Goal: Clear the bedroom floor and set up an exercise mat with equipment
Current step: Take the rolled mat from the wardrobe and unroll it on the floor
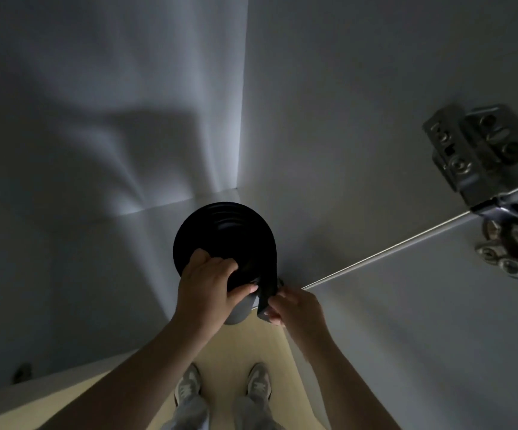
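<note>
- Cabinet (pixel 96 119) — pale walls meeting in a corner, dim, with a soft shadow across the left wall; I am looking steeply down into it.
- Door (pixel 422 321) — pale panel at right, standing open, its edge running up to the hinges.
- Floor (pixel 239 346) — yellowish strip at the bottom, between cabinet and door.
- Mat (pixel 220 231) — black, rolled, standing on end at the cabinet's corner; I see its upper end as a spiral of layers. The lower end is hidden behind the left hand.
- Left hand (pixel 205 287) — fingers curled over the near rim of the roll, thumb on the outside; it grips the mat.
- Right hand (pixel 295 308) — just beside the left, pinching the flap (pixel 265 293), the mat's loose outer end, between thumb and fingers.
- Hinges (pixel 481 150) — two metal fittings at the far right, one on the cabinet wall, one lower (pixel 512 243) on the door.
- Shoes (pixel 189 386) — a grey pair under grey trouser legs, on the floor below the hands.
</note>
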A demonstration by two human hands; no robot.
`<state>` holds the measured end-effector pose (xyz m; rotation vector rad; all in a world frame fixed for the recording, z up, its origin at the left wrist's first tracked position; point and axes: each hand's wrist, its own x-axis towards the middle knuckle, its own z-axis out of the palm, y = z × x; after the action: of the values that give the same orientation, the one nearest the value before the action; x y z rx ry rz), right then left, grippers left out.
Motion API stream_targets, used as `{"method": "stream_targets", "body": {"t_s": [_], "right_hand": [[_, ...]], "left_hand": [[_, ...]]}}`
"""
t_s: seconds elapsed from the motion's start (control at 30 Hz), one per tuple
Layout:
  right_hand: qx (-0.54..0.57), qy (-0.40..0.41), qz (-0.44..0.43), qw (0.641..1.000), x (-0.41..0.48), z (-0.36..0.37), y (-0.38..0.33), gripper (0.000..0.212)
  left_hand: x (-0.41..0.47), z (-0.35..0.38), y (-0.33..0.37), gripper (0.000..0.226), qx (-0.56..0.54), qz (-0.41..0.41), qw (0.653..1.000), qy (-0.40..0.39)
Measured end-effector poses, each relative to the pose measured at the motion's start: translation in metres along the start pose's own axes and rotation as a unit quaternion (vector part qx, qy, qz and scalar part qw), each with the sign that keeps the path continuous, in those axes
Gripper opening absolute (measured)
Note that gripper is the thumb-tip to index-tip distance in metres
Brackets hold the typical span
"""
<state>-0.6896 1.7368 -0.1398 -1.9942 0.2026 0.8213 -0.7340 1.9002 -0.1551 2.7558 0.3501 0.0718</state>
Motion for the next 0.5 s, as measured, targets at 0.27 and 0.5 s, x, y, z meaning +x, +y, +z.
{"method": "stream_targets", "body": {"t_s": [0.27,0.5], "right_hand": [[0.069,-0.042,0.098,0.992,0.017,0.004,-0.021,0.035],[-0.148,-0.024,0.012,0.989,0.025,0.009,-0.023,0.062]], "left_hand": [[-0.018,-0.009,-0.009,0.022,-0.147,0.044,0.988,-0.027],[-0.034,-0.027,-0.014,0.020,-0.287,-0.029,0.957,-0.025]]}}
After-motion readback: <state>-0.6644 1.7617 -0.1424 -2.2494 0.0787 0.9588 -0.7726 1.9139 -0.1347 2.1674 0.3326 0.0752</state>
